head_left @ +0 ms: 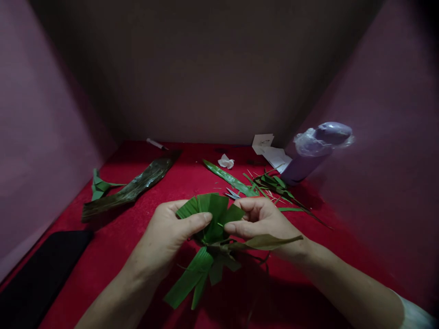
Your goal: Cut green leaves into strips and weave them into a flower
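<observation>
My left hand (168, 234) and right hand (261, 219), two grips, both pinch one fan of folded green leaf strips (213, 214) above the red tabletop (192, 176).

2 mauve side walls (41, 114); grey-brown back wall (206, 68); red cloth surface (192, 183); dim light.

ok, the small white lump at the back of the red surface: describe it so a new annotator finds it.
On the red surface, look past the folded leaves pinched in the left hand and right hand to the long green leaf strip. Just right of its far end lies the white lump. It is small, rounded and crumpled, unlike the flat, angular white papers further right.
</observation>
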{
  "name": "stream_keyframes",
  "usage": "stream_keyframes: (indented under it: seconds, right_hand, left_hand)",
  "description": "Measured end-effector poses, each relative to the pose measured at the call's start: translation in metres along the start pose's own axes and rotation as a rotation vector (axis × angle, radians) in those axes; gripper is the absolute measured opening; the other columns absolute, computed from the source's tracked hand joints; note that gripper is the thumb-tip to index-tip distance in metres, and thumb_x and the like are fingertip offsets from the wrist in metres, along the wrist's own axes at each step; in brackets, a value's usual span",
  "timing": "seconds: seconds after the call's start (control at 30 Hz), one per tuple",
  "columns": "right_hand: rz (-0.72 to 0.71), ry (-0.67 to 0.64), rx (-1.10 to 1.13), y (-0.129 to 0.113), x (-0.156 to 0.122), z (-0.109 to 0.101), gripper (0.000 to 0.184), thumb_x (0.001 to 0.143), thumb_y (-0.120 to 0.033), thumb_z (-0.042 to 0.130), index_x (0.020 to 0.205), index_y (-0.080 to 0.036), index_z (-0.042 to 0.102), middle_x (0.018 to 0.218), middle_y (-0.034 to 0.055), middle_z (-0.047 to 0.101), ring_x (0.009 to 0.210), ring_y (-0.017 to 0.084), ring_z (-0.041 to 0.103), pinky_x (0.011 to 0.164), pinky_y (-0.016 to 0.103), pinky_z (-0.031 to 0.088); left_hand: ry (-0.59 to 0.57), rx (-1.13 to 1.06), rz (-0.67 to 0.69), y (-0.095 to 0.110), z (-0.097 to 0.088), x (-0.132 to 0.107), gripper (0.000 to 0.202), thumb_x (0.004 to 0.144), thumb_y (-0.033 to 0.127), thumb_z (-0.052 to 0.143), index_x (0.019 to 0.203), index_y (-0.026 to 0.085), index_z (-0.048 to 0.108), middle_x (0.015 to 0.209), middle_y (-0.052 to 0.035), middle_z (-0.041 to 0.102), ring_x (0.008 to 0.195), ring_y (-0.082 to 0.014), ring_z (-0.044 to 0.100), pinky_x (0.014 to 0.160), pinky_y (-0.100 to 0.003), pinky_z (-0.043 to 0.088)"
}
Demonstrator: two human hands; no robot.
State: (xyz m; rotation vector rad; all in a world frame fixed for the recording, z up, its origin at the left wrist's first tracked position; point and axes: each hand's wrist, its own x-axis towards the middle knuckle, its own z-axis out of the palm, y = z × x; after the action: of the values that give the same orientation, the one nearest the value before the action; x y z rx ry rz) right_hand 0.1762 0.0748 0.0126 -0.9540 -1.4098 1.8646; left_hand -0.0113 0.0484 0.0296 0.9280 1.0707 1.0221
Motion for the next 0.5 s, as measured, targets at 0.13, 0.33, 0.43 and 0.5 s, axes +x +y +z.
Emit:
stream_keyframes:
  seconds: [0.13, 0.33, 0.43, 0.5]
  right_hand:
    - [0.022, 0.010, -0.005, -0.0013, -0.0009, 0.0011, 0.026, 0.069, -0.032, 0.073, 0.065, -0.015, 0.054, 0.048, -0.0075, 0.045, 0.040, 0.004, 0.038, 0.039, 0.017, 0.026]
    - [-0.016, 0.009, -0.034, -0.0004, -0.0012, 0.0006, 0.023, 0.072, -0.033, 0.072, 0.075, -0.014, 0.059, 0.055, -0.0057, 0.050, 0.046, 0.004, 0.041, 0.044, 0.018, 0.030]
    - [-0.011, -0.016, -0.026, 0.0014, -0.0003, -0.0015, 0.024, 0.072, -0.033, 0.072, 0.078, -0.013, 0.059, 0.058, -0.0043, 0.053, 0.047, 0.004, 0.044, 0.045, 0.017, 0.032]
    - [-0.009, -0.015, -0.022, 0.0017, -0.0004, -0.0021, 0.025, 0.072, -0.033, 0.072, 0.079, -0.013, 0.059, 0.060, -0.0032, 0.056, 0.048, 0.005, 0.046, 0.045, 0.017, 0.034]
  left_hand:
    - [-0.004, 0.006, -0.012, 0.0024, 0.0006, -0.0007, 0.019, 0.069, 0.021, 0.071, 0.086, 0.014, 0.074, 0.071, -0.0058, 0.072, 0.066, -0.0176, 0.064, 0.066, -0.028, 0.050]
    - [0.027, -0.042, 0.018, -0.0002, 0.0004, 0.0000, 0.021, 0.068, 0.023, 0.071, 0.087, 0.014, 0.073, 0.071, -0.0065, 0.073, 0.063, -0.0175, 0.064, 0.063, -0.028, 0.050]
    - [0.055, -0.034, 0.019, -0.0028, -0.0009, 0.0012, 0.022, 0.066, 0.023, 0.073, 0.086, 0.014, 0.073, 0.073, -0.0068, 0.073, 0.064, -0.0182, 0.064, 0.063, -0.029, 0.050]
    - [0.046, -0.024, 0.022, -0.0032, -0.0019, 0.0011, 0.022, 0.066, 0.024, 0.073, 0.085, 0.014, 0.073, 0.074, -0.0064, 0.073, 0.065, -0.0183, 0.064, 0.064, -0.029, 0.050]
